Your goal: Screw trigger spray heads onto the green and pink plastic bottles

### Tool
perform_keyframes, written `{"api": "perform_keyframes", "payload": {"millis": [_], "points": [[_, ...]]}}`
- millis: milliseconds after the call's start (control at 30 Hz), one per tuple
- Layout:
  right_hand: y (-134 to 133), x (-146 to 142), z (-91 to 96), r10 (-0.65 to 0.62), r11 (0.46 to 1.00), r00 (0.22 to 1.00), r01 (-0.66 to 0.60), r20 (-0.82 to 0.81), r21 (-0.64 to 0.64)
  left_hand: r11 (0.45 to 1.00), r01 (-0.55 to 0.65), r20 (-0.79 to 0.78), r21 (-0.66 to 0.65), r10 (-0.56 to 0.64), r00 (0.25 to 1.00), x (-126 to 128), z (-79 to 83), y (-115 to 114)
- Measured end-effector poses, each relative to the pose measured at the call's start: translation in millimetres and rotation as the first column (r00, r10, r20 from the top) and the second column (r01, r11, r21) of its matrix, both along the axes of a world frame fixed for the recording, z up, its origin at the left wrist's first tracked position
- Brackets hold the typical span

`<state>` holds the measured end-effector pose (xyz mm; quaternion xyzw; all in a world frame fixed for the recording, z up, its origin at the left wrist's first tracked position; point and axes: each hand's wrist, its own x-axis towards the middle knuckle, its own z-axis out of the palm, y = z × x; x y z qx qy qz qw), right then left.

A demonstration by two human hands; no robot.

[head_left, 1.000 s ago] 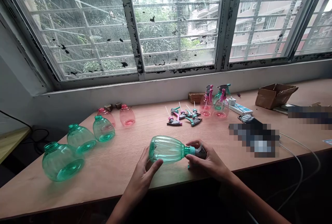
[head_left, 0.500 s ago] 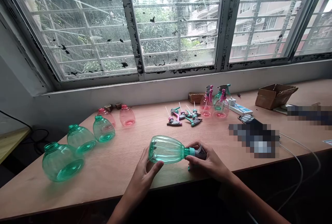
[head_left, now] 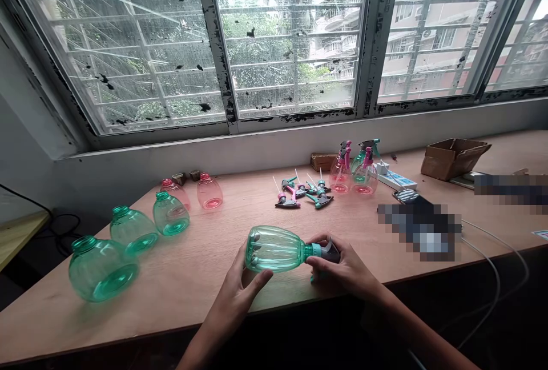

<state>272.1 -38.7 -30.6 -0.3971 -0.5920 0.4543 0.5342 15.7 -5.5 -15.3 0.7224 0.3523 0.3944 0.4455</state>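
A clear green bottle (head_left: 276, 248) lies on its side just above the wooden counter (head_left: 184, 267) near the front edge, base to the left. My left hand (head_left: 240, 290) cups its base, thumb under the body. My right hand (head_left: 342, 270) is wrapped round the grey and teal spray head (head_left: 327, 251) at the bottle's neck.
Three green bottles (head_left: 128, 230) and two pink ones (head_left: 209, 191) stand without heads at the left. Loose spray heads (head_left: 302, 193) lie mid-counter, with finished spray bottles (head_left: 355, 173) behind them. A power strip (head_left: 396, 179), a cardboard box (head_left: 454, 156) and cables sit to the right.
The bottle has turned slightly in my hands and my left thumb has slid a little further under it. Everything else on the counter is unmoved.
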Motion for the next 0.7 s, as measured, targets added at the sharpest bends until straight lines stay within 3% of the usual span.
{"api": "perform_keyframes", "payload": {"millis": [200,467,700], "points": [[0.4,1.3,-1.7,-0.035,0.999,0.999,0.035,-0.006,-0.005,0.997,-0.054,-0.066,0.057,0.058,0.996,1.0,-1.1,-0.7],[0.6,0.8,-2.7,-0.022,1.000,1.000,0.022,0.011,0.009,0.999,-0.042,-0.061,0.022,0.043,0.997,2.1,4.1,-2.3],[0.8,0.0,-1.1,-0.036,0.999,0.999,0.036,0.016,-0.007,0.996,-0.055,-0.083,0.071,0.061,0.995,-0.4,-4.7,0.4]]}}
